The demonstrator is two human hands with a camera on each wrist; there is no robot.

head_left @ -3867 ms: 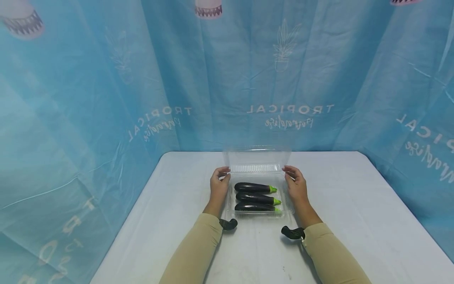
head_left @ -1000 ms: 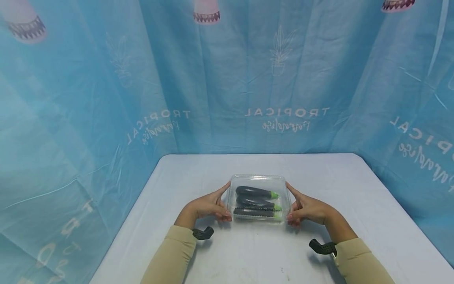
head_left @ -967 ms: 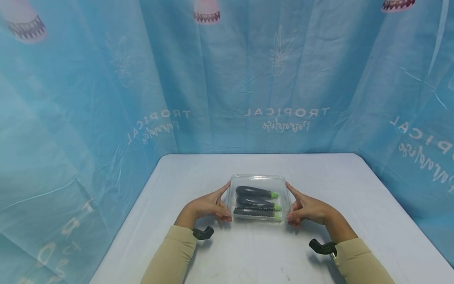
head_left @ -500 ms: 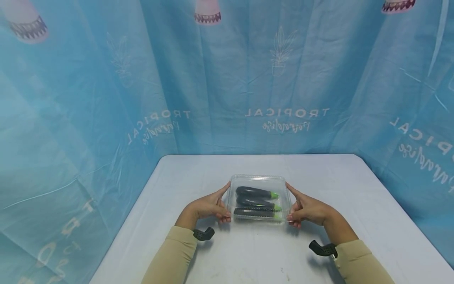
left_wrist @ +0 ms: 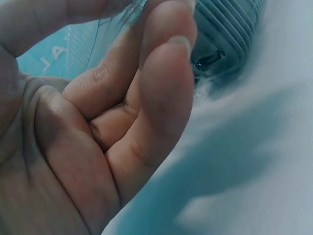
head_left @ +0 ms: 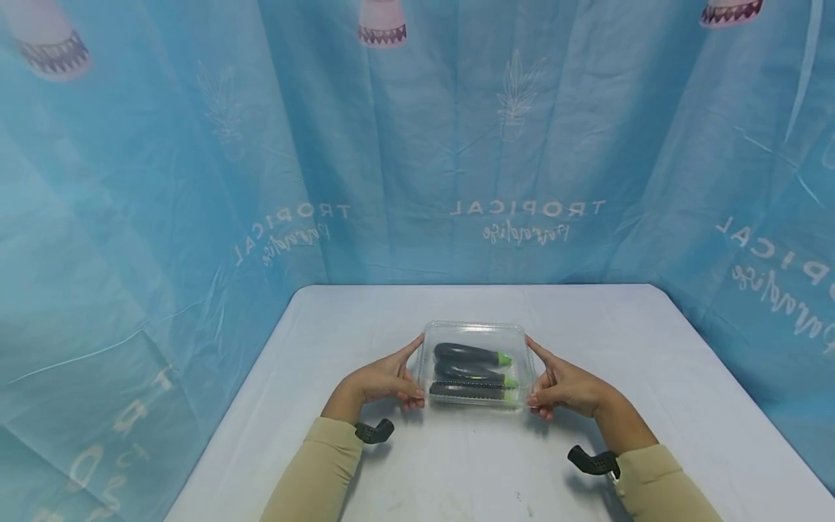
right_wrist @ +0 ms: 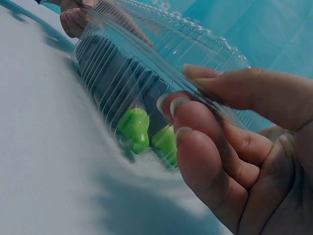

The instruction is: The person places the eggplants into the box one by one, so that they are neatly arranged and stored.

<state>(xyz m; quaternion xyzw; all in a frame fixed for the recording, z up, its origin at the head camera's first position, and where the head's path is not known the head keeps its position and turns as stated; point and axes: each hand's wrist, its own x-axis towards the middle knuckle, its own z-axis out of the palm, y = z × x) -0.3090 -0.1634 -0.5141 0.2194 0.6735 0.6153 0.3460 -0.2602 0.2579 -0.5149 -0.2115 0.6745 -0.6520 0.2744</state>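
Observation:
A clear plastic clamshell container (head_left: 479, 333) lies in front of me with its lid down. Three dark eggplants (head_left: 466, 354) with green stem ends show through it, side by side. At its left edge my left hand (head_left: 381, 380) grips the rim, index finger stretched toward the back corner and thumb at the front one. My right hand (head_left: 574, 384) mirrors this on the right side. In the right wrist view, thumb and curled fingers pinch the rim (right_wrist: 171, 73) close to the green stem ends (right_wrist: 134, 128). The left wrist view shows curled fingers beside the ribbed container wall (left_wrist: 230, 29).
The container is on a table with a white cover (head_left: 352, 312). Blue printed curtains (head_left: 417, 145) hang close behind the table and along both sides. A black curved device (head_left: 375, 431) is strapped at the left wrist, another black device (head_left: 592, 460) at the right.
Almost four seconds ago the lid stood raised at the back, a hand on each side; since then it has come down over the eggplants. Over the last second, hands and container have hardly moved.

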